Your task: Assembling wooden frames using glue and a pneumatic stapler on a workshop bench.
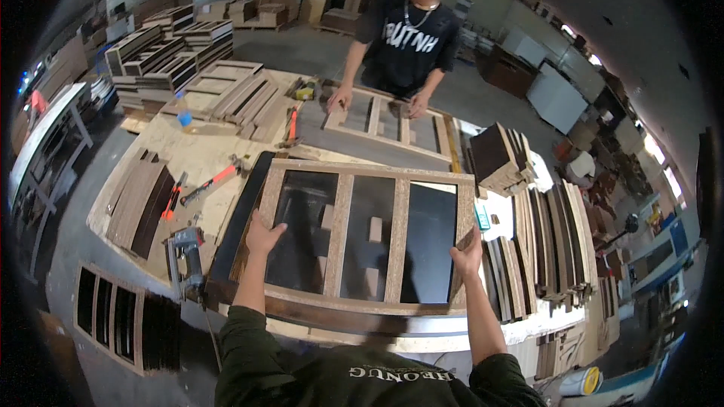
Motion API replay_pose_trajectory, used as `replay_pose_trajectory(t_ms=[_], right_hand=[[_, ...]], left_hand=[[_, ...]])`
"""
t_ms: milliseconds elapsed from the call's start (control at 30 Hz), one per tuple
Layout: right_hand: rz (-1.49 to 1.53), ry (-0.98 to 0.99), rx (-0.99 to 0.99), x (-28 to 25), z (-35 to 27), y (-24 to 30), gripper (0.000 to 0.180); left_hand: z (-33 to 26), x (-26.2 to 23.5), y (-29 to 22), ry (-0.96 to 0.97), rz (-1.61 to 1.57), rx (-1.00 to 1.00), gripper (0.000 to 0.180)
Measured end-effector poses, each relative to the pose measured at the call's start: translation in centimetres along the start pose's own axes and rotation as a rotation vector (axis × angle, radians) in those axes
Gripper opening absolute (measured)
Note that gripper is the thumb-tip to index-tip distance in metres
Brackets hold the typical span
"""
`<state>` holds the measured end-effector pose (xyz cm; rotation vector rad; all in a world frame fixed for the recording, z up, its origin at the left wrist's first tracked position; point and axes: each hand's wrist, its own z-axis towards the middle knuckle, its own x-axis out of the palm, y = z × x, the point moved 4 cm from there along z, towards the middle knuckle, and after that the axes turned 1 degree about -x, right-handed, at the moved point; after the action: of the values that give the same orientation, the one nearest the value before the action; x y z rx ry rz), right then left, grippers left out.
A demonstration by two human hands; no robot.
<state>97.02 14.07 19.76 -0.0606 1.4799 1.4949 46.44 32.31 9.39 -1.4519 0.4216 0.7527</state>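
Note:
Between my two hands is a wooden frame (397,241) of raw board with two crossbars. My left hand (264,234) grips its left side, thumb pointing inward over the opening. On the opposite side my right hand (466,253) holds the right rail; its fingers are partly hidden behind the edge. Through the openings a dark, glossy panel (430,249) shows underneath. Several small wood blocks, one of them a middle block (375,230), are visible inside the openings. Just beyond my right hand sits a small green-and-white box (482,216).
Across the table a person (411,38) handles a similar frame (364,133). To my left lie a nail gun (188,256), a hammer (213,181), orange-handled pliers (174,194) and stacked boards (138,203). Upright strips (558,241) crowd the right side. Another hammer (292,128) lies farther back.

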Motion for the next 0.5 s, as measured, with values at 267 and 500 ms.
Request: replay_pose_trajectory(t_ms=[267, 500], right_hand=[[0.235, -0.548, -0.313, -7.1, 7.4, 2.6, 0.05], [0.402, -0.3, -0.024, -5.1, 12.4, -8.4, 0.068]], left_hand=[[4.8, -7.5, -14.9, -0.285, -0.443, 0.473, 0.055], [7.7, -2.4, -17.3, -0.261, -0.409, 0.438, 0.062]])
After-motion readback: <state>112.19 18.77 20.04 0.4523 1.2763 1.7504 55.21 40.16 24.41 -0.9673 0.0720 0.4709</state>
